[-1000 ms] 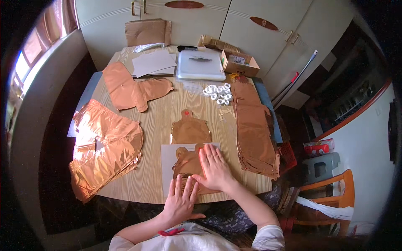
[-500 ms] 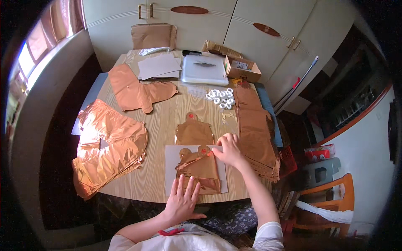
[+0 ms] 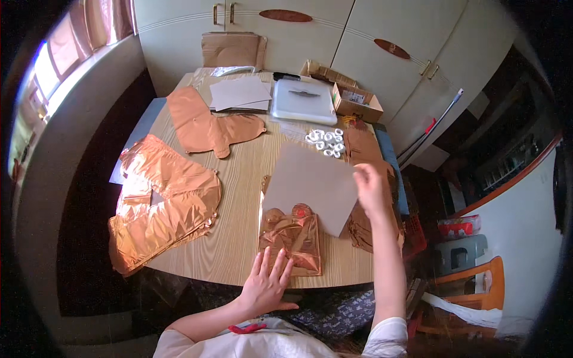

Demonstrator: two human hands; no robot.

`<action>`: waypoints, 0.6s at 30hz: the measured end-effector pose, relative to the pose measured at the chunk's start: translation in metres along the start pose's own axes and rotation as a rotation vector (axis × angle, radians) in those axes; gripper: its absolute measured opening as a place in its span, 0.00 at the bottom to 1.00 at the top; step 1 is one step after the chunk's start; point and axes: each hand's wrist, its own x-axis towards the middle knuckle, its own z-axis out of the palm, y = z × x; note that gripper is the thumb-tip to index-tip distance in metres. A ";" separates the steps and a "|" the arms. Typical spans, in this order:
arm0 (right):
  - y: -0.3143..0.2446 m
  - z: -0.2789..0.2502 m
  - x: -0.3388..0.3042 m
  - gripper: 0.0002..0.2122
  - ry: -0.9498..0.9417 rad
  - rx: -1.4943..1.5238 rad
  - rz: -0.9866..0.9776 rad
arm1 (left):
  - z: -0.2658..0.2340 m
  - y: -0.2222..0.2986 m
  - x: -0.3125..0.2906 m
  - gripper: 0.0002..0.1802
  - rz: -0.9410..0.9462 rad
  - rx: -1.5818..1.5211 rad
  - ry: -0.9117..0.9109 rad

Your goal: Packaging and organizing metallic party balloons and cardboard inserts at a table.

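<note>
My left hand [image 3: 268,284] lies flat with its fingers spread on the lower edge of a folded copper-coloured foil balloon [image 3: 301,241] at the table's front edge. Two rounded tabs, one with a red mark, show at the balloon's top. My right hand [image 3: 371,188] pinches the right edge of a square greyish card sheet [image 3: 313,185], which is tilted and sits just beyond the folded balloon. The sheet covers most of the foil behind it; a strip of that foil shows along its left side.
Flat foil balloons [image 3: 197,125] and a shiny foil stack [image 3: 185,185] lie on the left. More foil pieces [image 3: 364,149] lie on the right. Farther back are white ribbon rolls [image 3: 325,143], a clear plastic case [image 3: 303,100], card sheets [image 3: 242,93] and an open cardboard box [image 3: 358,102].
My right hand has moved the card sheet from beneath the folded balloon, up and to the right, turning it. My left hand stays on the foil. The whole view has shifted slightly.
</note>
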 end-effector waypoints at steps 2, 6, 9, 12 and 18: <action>-0.006 -0.019 0.007 0.08 0.128 0.016 0.026 | 0.000 -0.001 0.000 0.63 -0.002 -0.001 0.006; 0.028 -0.054 0.012 0.08 0.222 0.101 0.061 | 0.001 0.000 0.001 0.62 0.009 -0.005 0.013; 0.030 -0.066 0.008 0.10 0.361 0.341 0.158 | 0.001 -0.001 0.000 0.62 0.011 -0.004 0.010; 0.025 -0.080 0.002 0.10 0.274 0.434 0.176 | -0.002 0.000 0.001 0.61 -0.005 -0.004 0.027; 0.013 -0.075 -0.029 0.08 0.258 0.288 -0.034 | 0.000 0.002 0.002 0.62 -0.008 0.011 0.009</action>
